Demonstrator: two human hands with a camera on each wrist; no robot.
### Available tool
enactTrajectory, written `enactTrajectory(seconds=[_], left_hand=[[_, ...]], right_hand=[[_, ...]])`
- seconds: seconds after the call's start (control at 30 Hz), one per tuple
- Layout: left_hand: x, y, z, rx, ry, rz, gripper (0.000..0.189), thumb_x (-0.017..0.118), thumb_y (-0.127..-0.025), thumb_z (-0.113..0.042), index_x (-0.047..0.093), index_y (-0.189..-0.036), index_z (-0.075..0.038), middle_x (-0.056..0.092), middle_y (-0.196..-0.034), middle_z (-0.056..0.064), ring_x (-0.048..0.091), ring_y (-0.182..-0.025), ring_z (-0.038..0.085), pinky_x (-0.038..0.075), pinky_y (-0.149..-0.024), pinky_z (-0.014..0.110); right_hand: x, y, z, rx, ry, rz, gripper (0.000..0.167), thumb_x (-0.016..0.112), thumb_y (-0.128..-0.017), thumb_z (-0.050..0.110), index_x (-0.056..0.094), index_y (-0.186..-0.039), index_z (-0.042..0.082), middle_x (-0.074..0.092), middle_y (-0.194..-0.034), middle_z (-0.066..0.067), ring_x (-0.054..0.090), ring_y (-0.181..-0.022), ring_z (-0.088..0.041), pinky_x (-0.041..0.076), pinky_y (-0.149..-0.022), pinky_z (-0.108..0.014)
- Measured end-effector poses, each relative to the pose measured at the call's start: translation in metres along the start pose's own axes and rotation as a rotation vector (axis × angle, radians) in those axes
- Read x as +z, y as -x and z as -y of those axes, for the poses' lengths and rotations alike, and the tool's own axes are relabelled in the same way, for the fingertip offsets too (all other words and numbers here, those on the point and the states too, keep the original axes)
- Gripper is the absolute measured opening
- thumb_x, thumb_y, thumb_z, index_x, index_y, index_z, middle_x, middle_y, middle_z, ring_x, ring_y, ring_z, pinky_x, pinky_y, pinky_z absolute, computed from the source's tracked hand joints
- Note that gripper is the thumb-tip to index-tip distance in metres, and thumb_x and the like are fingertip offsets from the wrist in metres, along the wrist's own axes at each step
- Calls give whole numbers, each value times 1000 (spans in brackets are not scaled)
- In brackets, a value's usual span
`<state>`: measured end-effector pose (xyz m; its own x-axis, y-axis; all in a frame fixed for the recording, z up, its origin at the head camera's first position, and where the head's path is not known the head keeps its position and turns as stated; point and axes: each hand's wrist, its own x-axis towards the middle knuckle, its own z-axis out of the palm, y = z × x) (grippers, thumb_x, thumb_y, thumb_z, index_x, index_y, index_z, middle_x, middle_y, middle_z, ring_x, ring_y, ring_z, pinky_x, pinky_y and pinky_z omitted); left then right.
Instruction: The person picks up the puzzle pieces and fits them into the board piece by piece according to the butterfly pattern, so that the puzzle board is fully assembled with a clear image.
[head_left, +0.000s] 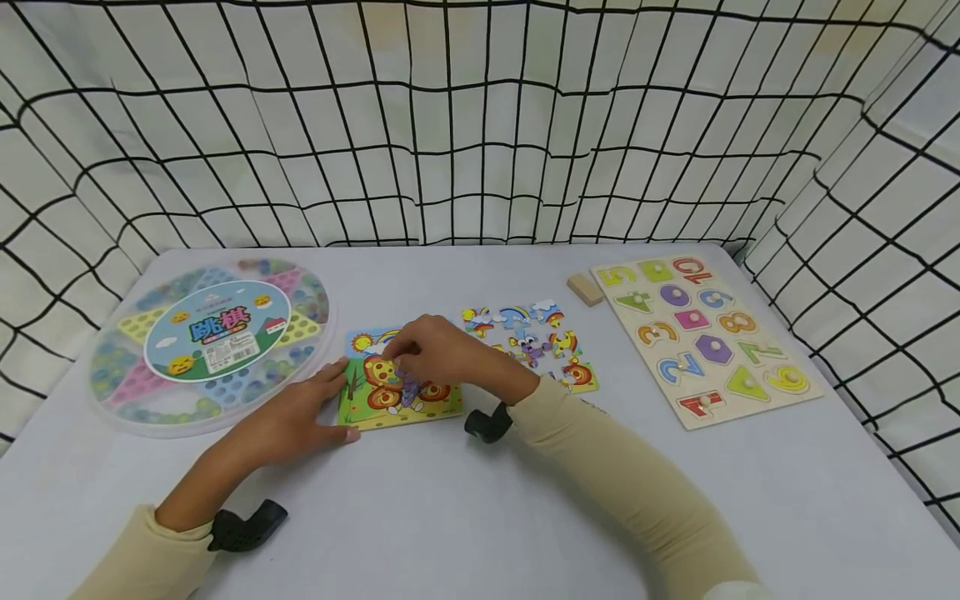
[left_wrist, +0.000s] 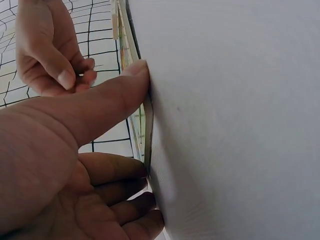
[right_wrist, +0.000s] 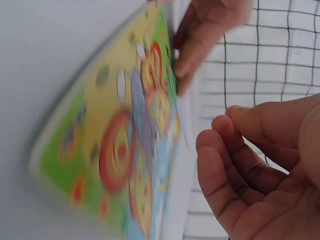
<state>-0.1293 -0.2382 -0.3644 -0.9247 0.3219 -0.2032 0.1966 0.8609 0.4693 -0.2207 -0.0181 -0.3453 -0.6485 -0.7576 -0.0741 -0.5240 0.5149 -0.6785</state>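
Note:
In the head view, a colourful jigsaw puzzle [head_left: 375, 408] lies flat on the table, showing a yellow cartoon vehicle and a purple figure. My left hand [head_left: 296, 421] rests at its near left corner: the thumb touches the near edge, and the other fingers lie along the left side. Over the middle of the picture is my right hand [head_left: 435, 354], its fingers curled and pointing down. From the right wrist, the thumb and fingertips [right_wrist: 212, 165] are drawn together above the puzzle [right_wrist: 107, 95], and no piece shows between them.
Right of the puzzle lie several separated jigsaw pieces [head_left: 562, 342]. A small wooden block [head_left: 585, 289] sits behind them, beside a wooden number-and-shape board [head_left: 705, 333]. At left is a round boxed board game [head_left: 217, 333]. Black netting [head_left: 450, 150] surrounds the white table [head_left: 420, 517].

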Motion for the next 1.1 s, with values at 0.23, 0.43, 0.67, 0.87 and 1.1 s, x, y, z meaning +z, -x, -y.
enactTrajectory(seconds=[0.23, 0.43, 0.67, 0.87, 1.1], left_hand=[[0, 0, 0, -21, 0, -2, 91, 78, -82, -38, 33, -147, 8, 22, -156, 24, 20, -139, 50, 26, -105, 64], [1, 0, -1, -20, 1, -7, 91, 79, -81, -37, 33, -146, 8, 22, -156, 25, 21, -139, 50, 27, -105, 64], [4, 0, 1, -31, 7, -9, 92, 78, -81, -37, 32, -147, 7, 22, -156, 25, 20, -139, 49, 26, -105, 64], [5, 2, 0, -27, 1, -6, 90, 78, -82, -37, 35, -146, 9, 21, -156, 24, 19, -139, 49, 26, -105, 63], [3, 0, -1, 0, -10, -10, 88, 77, -83, -35, 34, -145, 10, 22, -155, 26, 20, -139, 49, 27, -105, 63]], right_hand=[[-24, 27, -20, -41, -14, -15, 21, 58, -97, 6, 72, -113, 3, 69, -110, -6, 62, -92, -10, 50, -78, -20], [-35, 51, -41, -37, 34, -43, 21, 61, -96, 10, 72, -113, 4, 68, -106, 0, 59, -89, -10, 51, -76, -22], [-42, 82, -61, 28, 35, -48, 19, 64, -94, 9, 73, -111, 6, 68, -108, 3, 60, -92, -10, 51, -79, -25], [-38, 101, -77, 67, 46, -64, 19, 63, -95, 11, 74, -111, 10, 68, -105, 5, 57, -91, -11, 50, -78, -28], [-44, 121, -91, 23, 80, -102, 18, 64, -93, 10, 74, -109, 8, 68, -100, 5, 59, -89, -10, 50, -80, -31]])
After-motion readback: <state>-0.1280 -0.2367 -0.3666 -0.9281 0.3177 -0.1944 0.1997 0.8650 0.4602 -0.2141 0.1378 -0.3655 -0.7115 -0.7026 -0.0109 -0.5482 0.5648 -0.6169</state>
